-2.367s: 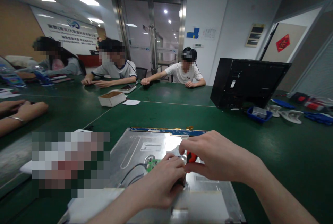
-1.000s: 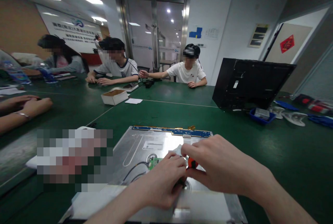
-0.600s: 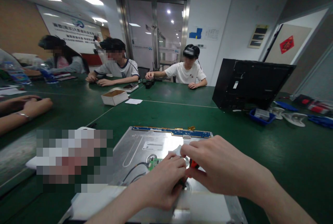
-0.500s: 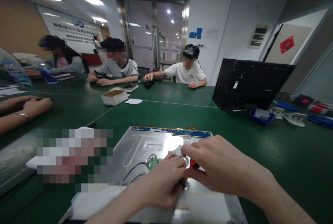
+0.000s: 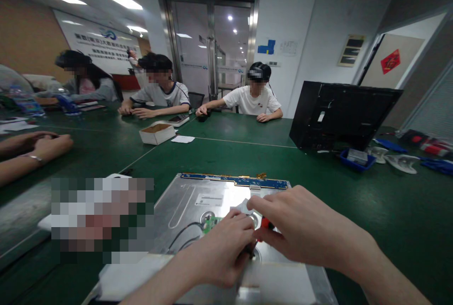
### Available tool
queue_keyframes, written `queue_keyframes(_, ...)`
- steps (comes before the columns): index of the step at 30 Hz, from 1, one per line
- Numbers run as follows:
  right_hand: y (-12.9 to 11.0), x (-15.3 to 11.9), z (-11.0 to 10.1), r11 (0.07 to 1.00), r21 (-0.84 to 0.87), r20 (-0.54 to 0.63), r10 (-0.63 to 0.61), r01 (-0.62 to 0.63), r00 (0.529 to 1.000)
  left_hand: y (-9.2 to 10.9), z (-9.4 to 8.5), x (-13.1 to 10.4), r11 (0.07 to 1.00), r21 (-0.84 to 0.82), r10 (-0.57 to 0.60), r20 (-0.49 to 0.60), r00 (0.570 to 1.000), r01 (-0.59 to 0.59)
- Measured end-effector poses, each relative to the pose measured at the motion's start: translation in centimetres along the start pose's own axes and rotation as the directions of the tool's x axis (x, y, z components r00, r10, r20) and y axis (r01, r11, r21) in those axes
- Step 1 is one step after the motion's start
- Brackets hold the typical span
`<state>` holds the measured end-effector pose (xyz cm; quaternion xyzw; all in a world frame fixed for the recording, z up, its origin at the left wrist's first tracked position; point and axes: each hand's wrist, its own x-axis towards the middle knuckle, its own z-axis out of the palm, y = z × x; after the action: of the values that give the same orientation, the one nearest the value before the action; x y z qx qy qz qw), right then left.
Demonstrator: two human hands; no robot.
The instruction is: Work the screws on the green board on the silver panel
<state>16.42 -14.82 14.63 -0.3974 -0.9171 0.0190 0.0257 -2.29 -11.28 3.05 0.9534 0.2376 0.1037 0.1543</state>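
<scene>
A metal-backed panel (image 5: 191,206) lies on the green table, with a blue circuit strip (image 5: 226,180) along its far edge. My left hand (image 5: 226,246) is over the middle of the panel, fingers curled around something dark that is mostly hidden. Beside it a green circuit board (image 5: 211,224) with black wires shows. My right hand (image 5: 293,224) is just to the right, its thumb and fingers closed on a red and black tool (image 5: 266,223). The tool's tip is hidden behind my left hand.
A black monitor (image 5: 339,116) stands at the right, near a blue tray (image 5: 357,159) and blue gloves (image 5: 437,165). An open white box (image 5: 157,134) sits beyond the panel. Another person's hands (image 5: 46,149) rest at the left. Several people sit around the table.
The view has shifted very slightly. My hands stay nearly where they were over the panel, and the red and black tool shows a little more between my right fingers.
</scene>
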Motion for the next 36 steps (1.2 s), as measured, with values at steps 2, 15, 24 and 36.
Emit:
queue_keyframes(2, 0.00, -0.13, 0.00, 1.000, 0.011, -0.004, -0.015, 0.016, 1.000, -0.04, 0.04, -0.02, 1.000, -0.006, 0.003, 0.001, 1.000, -0.003)
queue_keyframes(15, 0.09, 0.27, 0.30, 0.997, -0.058, -0.025, 0.048, -0.050, 0.999, 0.16, -0.08, 0.13, 1.000, -0.016, -0.012, 0.010, 1.000, 0.012)
queue_keyframes(24, 0.17, -0.09, -0.02, 0.995, 0.047, -0.023, -0.089, 0.090, 0.996, 0.08, -0.04, 0.04, 1.000, -0.018, 0.019, -0.010, 1.000, -0.019)
queue_keyframes(36, 0.11, 0.03, -0.05, 0.996, 0.041, -0.027, -0.075, 0.077, 0.997, -0.10, 0.19, 0.02, 1.000, -0.013, 0.016, -0.022, 1.000, -0.016)
